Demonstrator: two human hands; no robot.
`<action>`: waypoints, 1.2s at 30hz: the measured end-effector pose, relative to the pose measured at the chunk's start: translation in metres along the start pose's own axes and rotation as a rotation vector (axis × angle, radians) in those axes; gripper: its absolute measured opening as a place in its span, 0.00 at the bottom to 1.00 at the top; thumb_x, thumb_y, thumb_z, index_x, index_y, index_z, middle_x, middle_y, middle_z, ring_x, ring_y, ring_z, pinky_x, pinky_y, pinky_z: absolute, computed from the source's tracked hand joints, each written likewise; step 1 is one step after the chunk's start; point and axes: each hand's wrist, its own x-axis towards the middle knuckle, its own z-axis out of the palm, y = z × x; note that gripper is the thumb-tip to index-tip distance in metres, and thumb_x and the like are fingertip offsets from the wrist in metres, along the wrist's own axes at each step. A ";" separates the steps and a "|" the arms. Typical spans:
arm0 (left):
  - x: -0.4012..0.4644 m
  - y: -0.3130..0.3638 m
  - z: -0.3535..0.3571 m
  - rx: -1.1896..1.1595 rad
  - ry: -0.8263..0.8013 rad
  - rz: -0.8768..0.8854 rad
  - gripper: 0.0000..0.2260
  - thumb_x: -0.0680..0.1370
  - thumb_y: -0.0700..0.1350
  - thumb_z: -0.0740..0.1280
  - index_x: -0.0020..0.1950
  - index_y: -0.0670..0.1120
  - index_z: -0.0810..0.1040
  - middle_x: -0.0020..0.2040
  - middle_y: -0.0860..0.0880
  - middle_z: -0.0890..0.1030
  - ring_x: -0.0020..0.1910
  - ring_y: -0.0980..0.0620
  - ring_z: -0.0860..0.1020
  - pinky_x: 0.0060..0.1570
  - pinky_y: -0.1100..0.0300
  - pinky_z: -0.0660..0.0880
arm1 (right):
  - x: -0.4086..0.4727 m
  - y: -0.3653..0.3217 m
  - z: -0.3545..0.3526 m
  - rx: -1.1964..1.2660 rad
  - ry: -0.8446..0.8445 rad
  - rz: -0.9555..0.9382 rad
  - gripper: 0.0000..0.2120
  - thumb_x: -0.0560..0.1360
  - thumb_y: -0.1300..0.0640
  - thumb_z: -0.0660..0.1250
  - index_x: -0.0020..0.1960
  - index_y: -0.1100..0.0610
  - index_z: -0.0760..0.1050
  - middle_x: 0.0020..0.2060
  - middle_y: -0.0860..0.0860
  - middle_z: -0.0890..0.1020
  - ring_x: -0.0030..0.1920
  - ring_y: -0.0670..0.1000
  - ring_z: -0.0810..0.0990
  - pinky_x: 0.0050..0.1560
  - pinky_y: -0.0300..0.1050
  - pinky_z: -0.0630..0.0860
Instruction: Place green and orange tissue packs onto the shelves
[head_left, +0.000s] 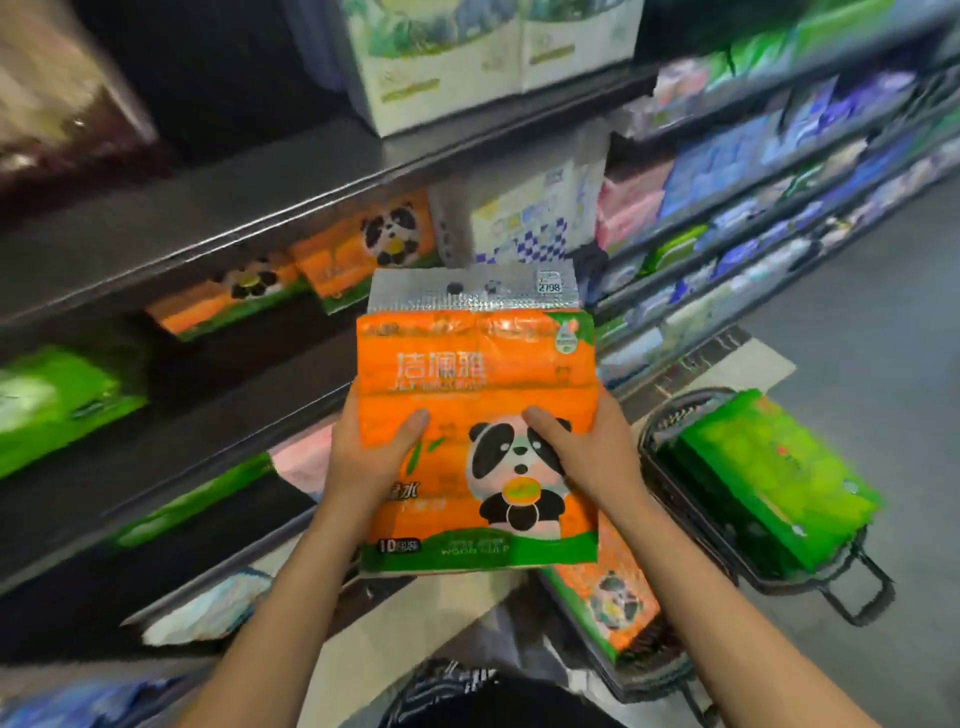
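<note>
Here both hands are gripping the orange pack (475, 441) upright before the shelf (249, 208): the left hand (363, 462) and right hand (587, 457) are pressing thumbs on its front, while their other fingers are curling behind it, hidden. Right of the fingers, a basket (727, 561) is holding a green pack (774, 478); a blurred, partly covered orange pack is lying below.

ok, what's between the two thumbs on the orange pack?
Head view: only the orange tissue pack front, bare between left hand and right hand thumbs, by the panda's ear.
</note>
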 end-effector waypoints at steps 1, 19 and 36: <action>0.003 -0.001 -0.017 -0.013 0.023 0.004 0.23 0.76 0.49 0.75 0.66 0.61 0.71 0.56 0.57 0.83 0.49 0.63 0.83 0.48 0.59 0.80 | 0.005 -0.009 0.015 -0.002 -0.024 -0.014 0.23 0.71 0.34 0.74 0.62 0.40 0.75 0.54 0.43 0.83 0.56 0.47 0.82 0.55 0.52 0.80; 0.064 -0.017 -0.205 -0.093 0.375 0.018 0.27 0.76 0.51 0.76 0.73 0.56 0.72 0.60 0.55 0.84 0.56 0.57 0.84 0.52 0.56 0.80 | 0.093 -0.109 0.228 0.001 -0.374 -0.203 0.17 0.76 0.43 0.74 0.60 0.42 0.71 0.47 0.33 0.78 0.45 0.30 0.77 0.44 0.27 0.69; 0.174 -0.071 -0.212 0.025 0.675 0.185 0.34 0.75 0.53 0.77 0.76 0.50 0.64 0.61 0.55 0.80 0.55 0.59 0.82 0.51 0.61 0.80 | 0.202 -0.075 0.322 0.079 -0.325 -0.284 0.22 0.75 0.52 0.77 0.30 0.51 0.68 0.22 0.39 0.74 0.26 0.38 0.75 0.30 0.30 0.69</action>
